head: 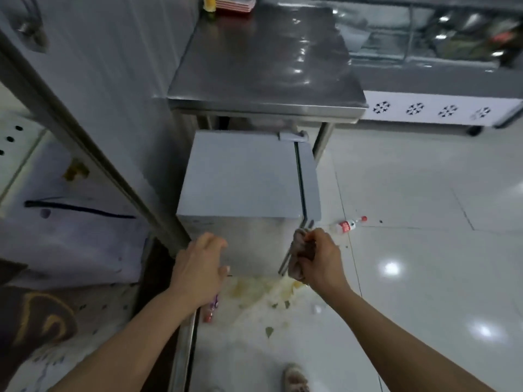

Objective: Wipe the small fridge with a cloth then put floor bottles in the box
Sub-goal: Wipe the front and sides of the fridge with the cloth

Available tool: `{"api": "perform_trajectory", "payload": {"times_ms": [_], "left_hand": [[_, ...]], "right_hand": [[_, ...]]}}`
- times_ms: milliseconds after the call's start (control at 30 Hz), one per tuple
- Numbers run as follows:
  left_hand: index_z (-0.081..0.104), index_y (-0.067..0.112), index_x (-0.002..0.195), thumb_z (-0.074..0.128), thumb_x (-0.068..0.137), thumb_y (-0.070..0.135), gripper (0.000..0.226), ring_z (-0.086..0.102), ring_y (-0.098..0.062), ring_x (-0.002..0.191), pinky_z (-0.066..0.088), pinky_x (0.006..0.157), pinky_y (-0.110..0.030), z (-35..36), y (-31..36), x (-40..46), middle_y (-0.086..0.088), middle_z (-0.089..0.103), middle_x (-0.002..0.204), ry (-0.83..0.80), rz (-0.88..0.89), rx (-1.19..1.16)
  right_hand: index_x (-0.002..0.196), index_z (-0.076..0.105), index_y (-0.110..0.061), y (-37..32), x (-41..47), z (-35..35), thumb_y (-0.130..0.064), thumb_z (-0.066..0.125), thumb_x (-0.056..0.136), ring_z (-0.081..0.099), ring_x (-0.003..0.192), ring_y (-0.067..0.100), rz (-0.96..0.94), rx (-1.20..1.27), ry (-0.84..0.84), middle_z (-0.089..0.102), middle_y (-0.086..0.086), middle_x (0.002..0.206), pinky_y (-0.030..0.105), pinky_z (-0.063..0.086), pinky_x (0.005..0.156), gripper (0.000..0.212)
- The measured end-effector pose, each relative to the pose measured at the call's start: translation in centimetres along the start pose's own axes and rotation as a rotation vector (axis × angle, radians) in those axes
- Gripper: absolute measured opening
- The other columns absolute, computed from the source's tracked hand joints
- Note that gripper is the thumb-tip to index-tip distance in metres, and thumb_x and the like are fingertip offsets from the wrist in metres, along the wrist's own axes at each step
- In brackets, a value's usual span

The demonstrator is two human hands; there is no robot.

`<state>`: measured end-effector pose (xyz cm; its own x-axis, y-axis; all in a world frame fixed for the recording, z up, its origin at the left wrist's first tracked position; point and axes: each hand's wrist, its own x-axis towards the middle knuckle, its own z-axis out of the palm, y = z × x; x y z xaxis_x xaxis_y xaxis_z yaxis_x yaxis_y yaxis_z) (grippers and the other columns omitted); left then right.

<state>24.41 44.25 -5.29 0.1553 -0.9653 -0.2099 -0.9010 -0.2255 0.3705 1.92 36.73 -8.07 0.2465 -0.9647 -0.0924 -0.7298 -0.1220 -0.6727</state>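
The small grey fridge (240,176) stands on the floor under a steel table, its door on the right side. My right hand (319,258) grips a crumpled brownish cloth (300,258) pressed against the fridge's front right corner. My left hand (198,264) hovers before the fridge's near side with fingers loosely curled and nothing in it. A clear bottle with a red label and red cap (349,225) lies on the floor right of the fridge. Another bottle with a purple and red label (210,311) lies on the floor below my left wrist, partly hidden.
The steel table (266,66) overhangs the fridge. A steel post (93,154) and cabinet stand at the left. Yellowish spill and leaf scraps (268,295) lie on the white tiles in front of the fridge. A display counter (435,108) runs along the back right. A shoe (295,379) shows below.
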Motion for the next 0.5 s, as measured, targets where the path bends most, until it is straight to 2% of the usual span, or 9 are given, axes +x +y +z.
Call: {"api": "perform_trajectory", "payload": {"times_ms": [100, 167, 233, 267, 333, 400, 433, 500], "left_hand": [[0.048, 0.019, 0.127, 0.062, 0.086, 0.029, 0.045, 0.044, -0.023, 0.121, 0.039, 0.099, -0.038, 1.5, 0.2, 0.9, -0.002, 0.040, 0.135, 0.008, 0.050, 0.042], [0.047, 0.020, 0.127, 0.062, 0.085, 0.030, 0.046, 0.042, -0.022, 0.122, 0.037, 0.099, -0.036, 2.7, 0.6, 1.4, 0.000, 0.040, 0.136, 0.019, 0.079, 0.068], [0.048, 0.021, 0.127, 0.063, 0.084, 0.030, 0.047, 0.043, -0.021, 0.120, 0.036, 0.097, -0.036, 3.7, 0.6, 2.1, 0.001, 0.041, 0.135, 0.057, 0.104, 0.102], [0.049, 0.020, 0.126, 0.065, 0.082, 0.029, 0.047, 0.045, -0.022, 0.118, 0.037, 0.096, -0.037, 4.1, 0.6, 2.6, 0.000, 0.044, 0.133, 0.085, 0.116, 0.119], [0.052, 0.016, 0.124, 0.068, 0.080, 0.025, 0.048, 0.049, -0.025, 0.116, 0.040, 0.095, -0.039, 5.0, 0.2, 3.6, -0.003, 0.049, 0.130, 0.144, 0.128, 0.140], [0.053, 0.013, 0.124, 0.069, 0.078, 0.021, 0.049, 0.049, -0.027, 0.117, 0.040, 0.095, -0.043, 5.8, -0.4, 4.8, -0.006, 0.052, 0.130, 0.196, 0.127, 0.197], [0.053, 0.011, 0.124, 0.070, 0.077, 0.018, 0.049, 0.049, -0.029, 0.118, 0.039, 0.095, -0.045, 6.2, -0.7, 5.4, -0.008, 0.052, 0.131, 0.227, 0.125, 0.227], [0.056, 0.007, 0.120, 0.073, 0.071, 0.009, 0.052, 0.050, -0.035, 0.116, 0.039, 0.094, -0.050, 7.3, -1.6, 6.9, -0.013, 0.054, 0.129, 0.309, 0.147, 0.257]], "right_hand": [[0.086, 0.046, -0.013, 1.8, -1.7, 0.2, -0.005, 0.049, 0.075, 0.042, 0.063, 0.019, 0.015, -0.125, 0.061, 0.046, 0.009, 0.080, 0.025, 0.033, 0.056, 0.014], [0.093, 0.049, -0.012, 2.9, -1.8, 0.1, -0.005, 0.057, 0.079, 0.045, 0.072, 0.019, 0.001, -0.126, 0.084, 0.048, 0.007, 0.088, 0.024, 0.035, 0.061, 0.017], [0.098, 0.053, -0.010, 4.0, -0.7, 0.6, 0.002, 0.061, 0.080, 0.050, 0.083, 0.020, 0.056, -0.031, 0.194, 0.051, 0.006, 0.097, 0.025, 0.039, 0.069, 0.023], [0.098, 0.053, -0.007, 4.3, -0.3, 0.7, 0.007, 0.061, 0.077, 0.052, 0.082, 0.023, 0.041, -0.004, 0.217, 0.051, 0.006, 0.095, 0.026, 0.042, 0.068, 0.026], [0.095, 0.055, -0.002, 4.6, 0.9, 1.0, 0.018, 0.057, 0.067, 0.048, 0.072, 0.016, -0.077, 0.038, 0.288, 0.049, 0.001, 0.086, 0.012, 0.039, 0.060, 0.035], [0.096, 0.057, 0.002, 5.2, 2.1, 1.5, 0.019, 0.054, 0.065, 0.043, 0.070, 0.009, -0.213, 0.041, 0.368, 0.050, 0.001, 0.088, 0.006, 0.037, 0.061, 0.035], [0.094, 0.057, 0.002, 5.4, 2.7, 1.7, 0.014, 0.051, 0.068, 0.044, 0.074, 0.011, -0.279, 0.024, 0.403, 0.053, 0.004, 0.091, 0.007, 0.036, 0.063, 0.029], [0.085, 0.058, 0.002, 6.1, 4.1, 2.5, -0.002, 0.041, 0.076, 0.052, 0.082, 0.024, -0.396, -0.088, 0.450, 0.060, 0.014, 0.098, 0.022, 0.041, 0.064, 0.019]]}}
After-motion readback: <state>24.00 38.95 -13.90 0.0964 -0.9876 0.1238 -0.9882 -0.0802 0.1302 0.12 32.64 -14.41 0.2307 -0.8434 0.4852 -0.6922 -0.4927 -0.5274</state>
